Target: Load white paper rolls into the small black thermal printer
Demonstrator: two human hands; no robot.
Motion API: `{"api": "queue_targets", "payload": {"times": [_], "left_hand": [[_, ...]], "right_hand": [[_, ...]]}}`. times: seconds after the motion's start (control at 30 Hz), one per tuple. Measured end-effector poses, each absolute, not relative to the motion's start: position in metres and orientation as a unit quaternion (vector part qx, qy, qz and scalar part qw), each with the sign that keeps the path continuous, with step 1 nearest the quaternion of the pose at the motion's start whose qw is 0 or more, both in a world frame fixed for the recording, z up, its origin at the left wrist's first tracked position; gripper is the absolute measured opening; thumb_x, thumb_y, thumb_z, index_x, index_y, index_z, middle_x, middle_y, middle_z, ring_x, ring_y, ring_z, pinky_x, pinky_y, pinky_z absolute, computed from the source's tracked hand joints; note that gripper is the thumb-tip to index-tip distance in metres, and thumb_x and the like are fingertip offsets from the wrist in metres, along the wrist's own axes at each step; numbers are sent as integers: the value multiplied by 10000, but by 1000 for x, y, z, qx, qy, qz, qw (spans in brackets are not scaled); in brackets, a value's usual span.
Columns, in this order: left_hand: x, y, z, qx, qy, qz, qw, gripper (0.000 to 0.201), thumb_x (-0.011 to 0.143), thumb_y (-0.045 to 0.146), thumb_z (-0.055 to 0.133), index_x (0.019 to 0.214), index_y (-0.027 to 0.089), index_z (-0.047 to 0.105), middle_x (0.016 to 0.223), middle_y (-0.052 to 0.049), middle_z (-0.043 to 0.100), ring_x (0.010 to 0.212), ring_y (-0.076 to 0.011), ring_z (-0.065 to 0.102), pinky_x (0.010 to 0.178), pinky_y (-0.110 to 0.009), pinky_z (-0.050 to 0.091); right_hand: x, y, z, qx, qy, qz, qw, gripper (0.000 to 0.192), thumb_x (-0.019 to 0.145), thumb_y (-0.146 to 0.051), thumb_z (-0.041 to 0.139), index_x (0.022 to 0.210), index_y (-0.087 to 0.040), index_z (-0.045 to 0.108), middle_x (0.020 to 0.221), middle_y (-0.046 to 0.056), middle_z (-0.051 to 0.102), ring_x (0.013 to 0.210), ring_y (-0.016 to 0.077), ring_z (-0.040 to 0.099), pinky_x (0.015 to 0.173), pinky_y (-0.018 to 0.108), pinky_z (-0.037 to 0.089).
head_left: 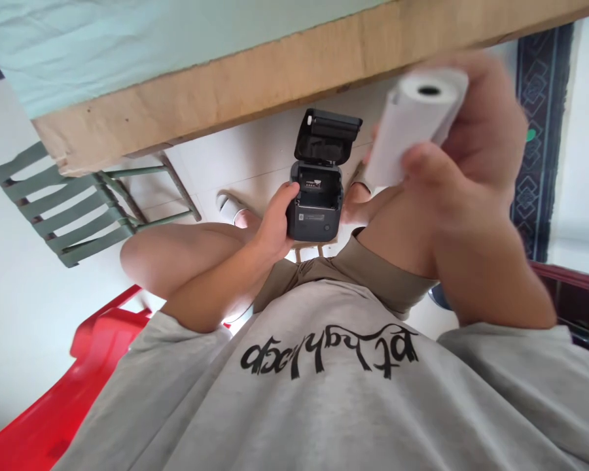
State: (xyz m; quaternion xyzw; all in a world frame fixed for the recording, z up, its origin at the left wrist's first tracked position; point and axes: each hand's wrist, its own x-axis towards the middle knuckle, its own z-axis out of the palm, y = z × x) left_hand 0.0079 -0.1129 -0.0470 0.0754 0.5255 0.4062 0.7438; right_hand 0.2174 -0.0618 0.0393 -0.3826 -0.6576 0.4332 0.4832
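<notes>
left hand (275,226): wrapped around the left side of the printer (315,203), thumb on its upper left edge, fingers under – gripping it, held out above the lap.
printer: small dark unit, lid (328,136) flipped up and back, paper bay open and facing the camera. Sits between the two knees, over the floor (235,163), not resting on anything but the hand.
right hand (464,150): closed around a white paper roll (415,124), thumb across the front, fingers behind. Close to the camera, blurred.
paper roll: core hole showing at the top end, roll tilted, lower end pointing down-left toward the printer. Roll and printer are near but apart – a clear gap between roll end and lid.
bench (285,72): raw wooden edge runs diagonally across the top, pale green cover on it. Its edge overhangs the printer lid in view; how close the lid top is to it, cannot tell.
chair, green (63,203): slatted, left of the left knee, well apart from the hands.
chair, red (53,405): lower left, beside the torso.
room to move: open floor around the printer on left and far side; right side is crowded by the right forearm and thigh.
right edge: dark patterned strip (542,131) behind the right hand.
</notes>
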Motion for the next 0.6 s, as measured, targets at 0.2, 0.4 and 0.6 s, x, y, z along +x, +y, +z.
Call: {"api": "queue_targets", "payload": {"times": [0.2,0.4,0.6], "left_hand": [[9,-111,-42,69,514,421,744,463,904,678,774,953,227,683,850,-11,782,933,-244,818,799,-348,670],[13,-108,-41,58,521,425,738,474,910,695,773,937,228,697,866,-32,784,999,-277,818,856,-390,672],[11,-108,-42,73,515,422,743,456,919,683,772,931,234,692,871,-34,783,1029,-283,813,846,-375,670]], "right_hand": [[253,-140,-11,-655,-643,264,296,496,1019,-580,647,1343,-205,618,1188,98,734,1012,167,727,937,354,637],[220,-190,-42,-651,-617,418,145,393,988,-492,561,1216,-182,640,1010,90,759,854,181,703,780,308,589],[242,-191,-15,-672,-619,362,187,461,990,-552,594,1284,-202,649,1130,111,765,955,210,738,906,391,636]]}}
